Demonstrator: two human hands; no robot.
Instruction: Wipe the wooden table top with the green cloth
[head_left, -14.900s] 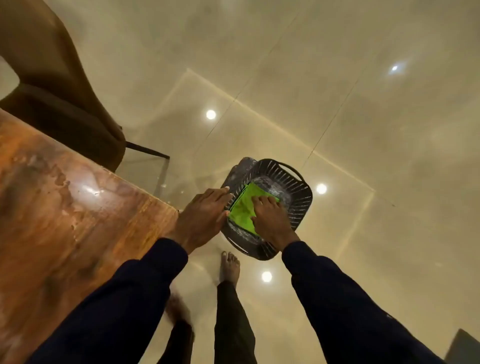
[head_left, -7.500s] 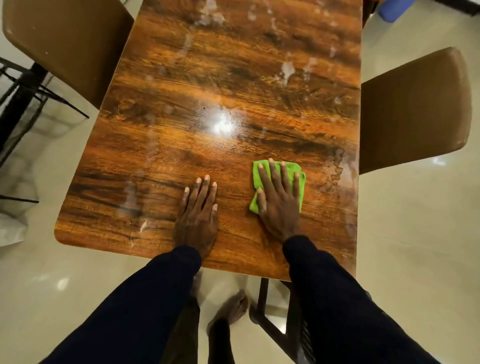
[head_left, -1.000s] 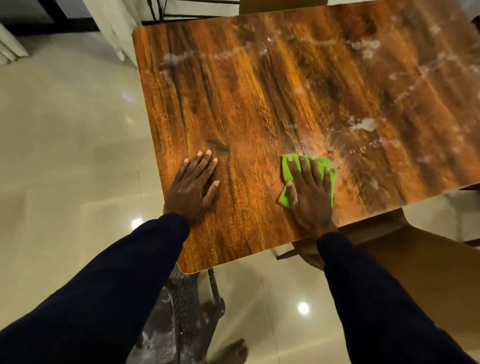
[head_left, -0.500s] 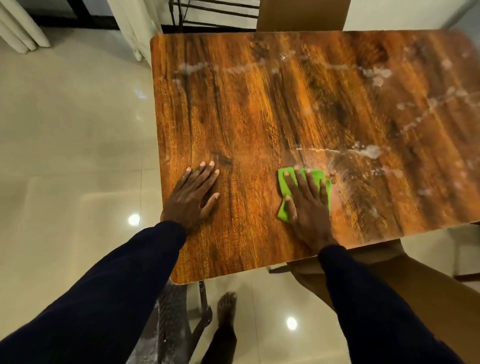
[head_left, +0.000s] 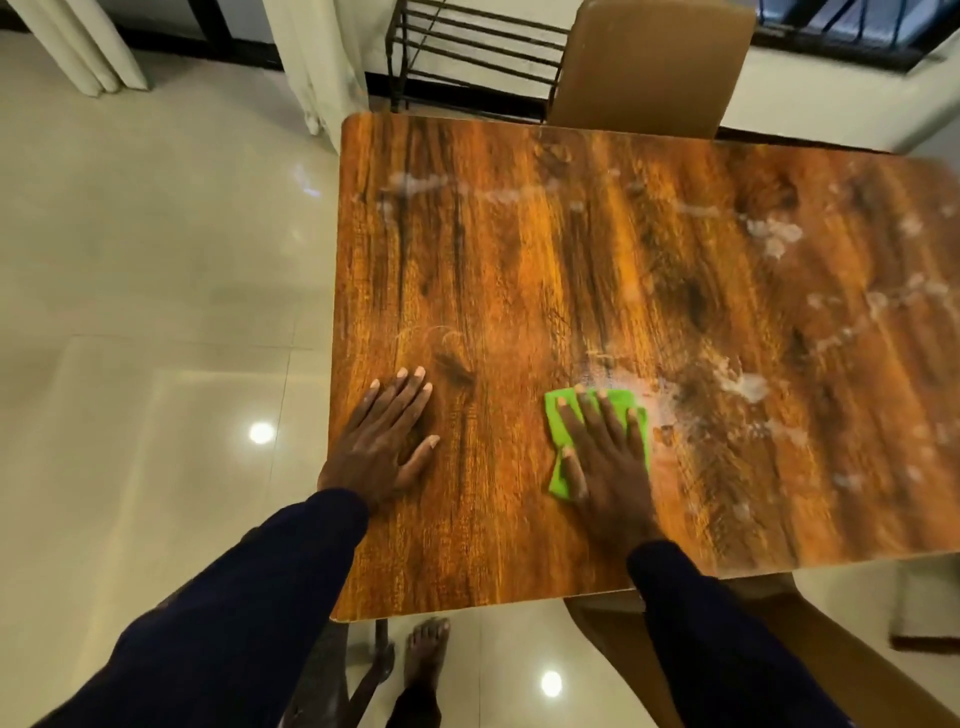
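Since half a second ago, the green cloth (head_left: 597, 431) has been slid slightly toward the table's far edge, into the white smears (head_left: 743, 387). It is pressed flat under the open right hand (head_left: 605, 462), fingers spread, not gripped, near the near edge. The left hand (head_left: 384, 441) is laid flat and empty on the wooden table top (head_left: 519, 249) by the left edge.
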